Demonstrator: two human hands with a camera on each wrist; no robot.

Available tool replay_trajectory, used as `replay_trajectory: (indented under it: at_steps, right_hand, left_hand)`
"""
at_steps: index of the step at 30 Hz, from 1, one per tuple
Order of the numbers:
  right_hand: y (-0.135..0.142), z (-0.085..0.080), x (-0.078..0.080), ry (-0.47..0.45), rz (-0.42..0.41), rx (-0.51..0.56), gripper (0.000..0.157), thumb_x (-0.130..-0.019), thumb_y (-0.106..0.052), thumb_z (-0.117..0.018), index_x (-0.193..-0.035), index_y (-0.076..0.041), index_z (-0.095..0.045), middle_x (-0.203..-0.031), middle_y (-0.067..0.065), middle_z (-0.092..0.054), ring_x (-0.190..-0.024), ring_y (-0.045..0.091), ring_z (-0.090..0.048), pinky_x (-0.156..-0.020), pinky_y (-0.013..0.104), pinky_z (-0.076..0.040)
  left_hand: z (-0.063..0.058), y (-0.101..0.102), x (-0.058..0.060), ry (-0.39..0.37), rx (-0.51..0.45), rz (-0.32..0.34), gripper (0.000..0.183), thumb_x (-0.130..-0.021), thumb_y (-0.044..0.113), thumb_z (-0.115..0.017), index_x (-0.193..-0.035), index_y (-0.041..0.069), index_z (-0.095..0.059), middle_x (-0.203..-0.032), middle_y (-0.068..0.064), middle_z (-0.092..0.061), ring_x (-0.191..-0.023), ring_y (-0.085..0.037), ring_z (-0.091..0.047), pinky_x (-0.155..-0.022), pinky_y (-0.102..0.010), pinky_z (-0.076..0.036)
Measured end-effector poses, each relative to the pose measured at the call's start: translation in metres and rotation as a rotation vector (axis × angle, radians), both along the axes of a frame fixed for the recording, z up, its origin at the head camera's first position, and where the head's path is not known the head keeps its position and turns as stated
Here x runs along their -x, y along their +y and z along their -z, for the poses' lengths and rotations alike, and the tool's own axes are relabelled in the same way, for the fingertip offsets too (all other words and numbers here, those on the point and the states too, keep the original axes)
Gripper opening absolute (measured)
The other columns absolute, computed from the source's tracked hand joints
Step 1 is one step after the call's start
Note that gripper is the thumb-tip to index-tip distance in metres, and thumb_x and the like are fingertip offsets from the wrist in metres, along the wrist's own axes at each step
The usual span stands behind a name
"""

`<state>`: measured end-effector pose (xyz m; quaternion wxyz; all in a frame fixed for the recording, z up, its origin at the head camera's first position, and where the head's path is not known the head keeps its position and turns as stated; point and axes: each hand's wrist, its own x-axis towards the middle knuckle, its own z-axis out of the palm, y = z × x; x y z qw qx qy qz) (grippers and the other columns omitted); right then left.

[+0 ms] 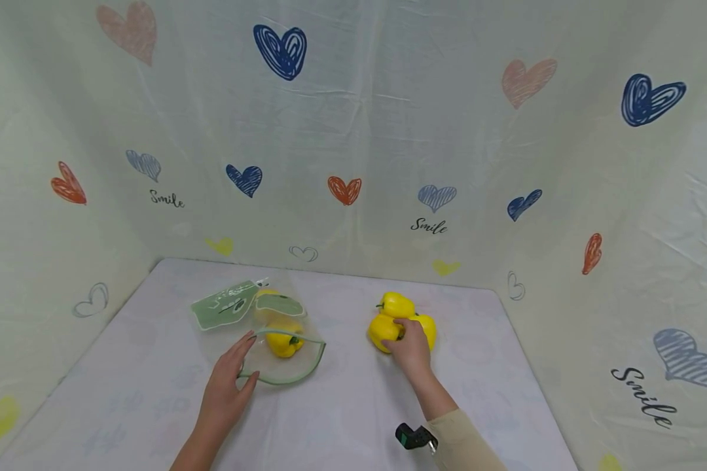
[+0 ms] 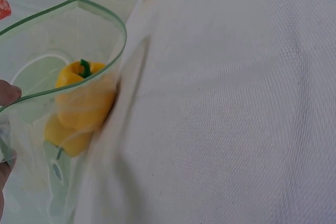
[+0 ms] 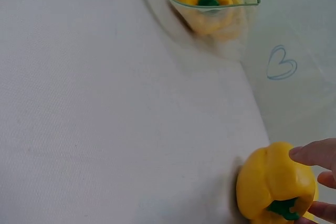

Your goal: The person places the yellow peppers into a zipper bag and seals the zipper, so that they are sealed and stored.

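A clear plastic bag with a green-edged mouth (image 1: 290, 382) lies left of centre on the table, its opening spread toward me. At that mouth, my left hand (image 1: 226, 387) grips the rim between thumb and fingers. Inside the bag are two yellow bell peppers (image 2: 86, 98), the nearer one with its green stem facing the opening. My right hand (image 1: 414, 353) grips a yellow bell pepper (image 1: 381, 331) at right of centre, thumb and fingers around its stem end. Touching or close to it are another yellow pepper (image 1: 397, 305) behind and a third (image 1: 429, 327) partly hidden by the hand.
The white-covered table (image 1: 342, 418) ends at a curtain (image 1: 377, 131) printed with hearts and "Smile". A green printed panel (image 1: 226, 305) shows on the bag's left part. A small black device (image 1: 415, 436) sits at the right sleeve.
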<state>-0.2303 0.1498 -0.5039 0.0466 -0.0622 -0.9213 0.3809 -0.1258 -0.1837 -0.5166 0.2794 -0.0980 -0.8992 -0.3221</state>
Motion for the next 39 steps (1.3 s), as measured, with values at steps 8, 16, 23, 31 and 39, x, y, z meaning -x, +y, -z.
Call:
replay_trajectory:
  at_steps: [8, 16, 23, 31, 39]
  right_hand:
    - [-0.002, 0.002, 0.001, 0.014, -0.010, -0.043, 0.057, -0.071, -0.010, -0.087, -0.121, 0.000, -0.063, -0.117, 0.019, -0.054, -0.106, 0.034, -0.054, -0.096, 0.050, -0.045]
    - [-0.004, 0.010, 0.000, 0.049, -0.001, -0.032, 0.061, -0.069, -0.011, -0.089, -0.123, 0.000, -0.063, -0.114, 0.015, -0.052, -0.106, 0.032, -0.053, -0.097, 0.047, -0.045]
    - [-0.005, 0.016, -0.002, 0.085, 0.012, -0.003, 0.064, -0.069, -0.013, -0.089, -0.125, 0.001, -0.063, -0.114, 0.015, -0.051, -0.108, 0.031, -0.052, -0.097, 0.047, -0.044]
    - [-0.007, 0.017, -0.003, 0.107, 0.010, -0.023, 0.063, -0.068, -0.011, -0.089, -0.124, 0.001, -0.063, -0.119, 0.018, -0.058, -0.113, 0.035, -0.052, -0.100, 0.049, -0.042]
    - [-0.008, 0.020, -0.005, 0.124, -0.019, -0.016, 0.060, -0.069, -0.011, -0.088, -0.122, 0.000, -0.063, -0.120, 0.015, -0.061, -0.114, 0.032, -0.054, -0.100, 0.048, -0.044]
  left_hand:
    - [0.000, 0.001, 0.001, 0.032, -0.005, 0.014, 0.085, -0.062, -0.017, -0.081, -0.138, 0.003, -0.048, -0.142, -0.013, -0.049, -0.123, -0.033, -0.047, -0.106, -0.005, -0.010]
    - [-0.002, 0.001, -0.001, 0.020, -0.010, 0.007, 0.086, -0.062, -0.017, -0.081, -0.138, 0.004, -0.047, -0.142, -0.012, -0.049, -0.123, -0.032, -0.046, -0.106, -0.004, -0.009]
    - [-0.001, 0.001, -0.001, 0.015, -0.007, 0.001, 0.086, -0.062, -0.017, -0.081, -0.139, 0.004, -0.047, -0.142, -0.013, -0.049, -0.123, -0.032, -0.047, -0.106, -0.004, -0.009]
    - [-0.002, 0.002, 0.000, 0.016, -0.010, 0.003, 0.086, -0.062, -0.016, -0.081, -0.139, 0.004, -0.047, -0.142, -0.012, -0.049, -0.123, -0.031, -0.047, -0.107, -0.006, -0.011]
    - [0.001, 0.001, 0.001, 0.035, -0.006, 0.008, 0.088, -0.061, -0.017, -0.082, -0.139, 0.003, -0.047, -0.142, -0.014, -0.049, -0.123, -0.032, -0.047, -0.107, -0.005, -0.009]
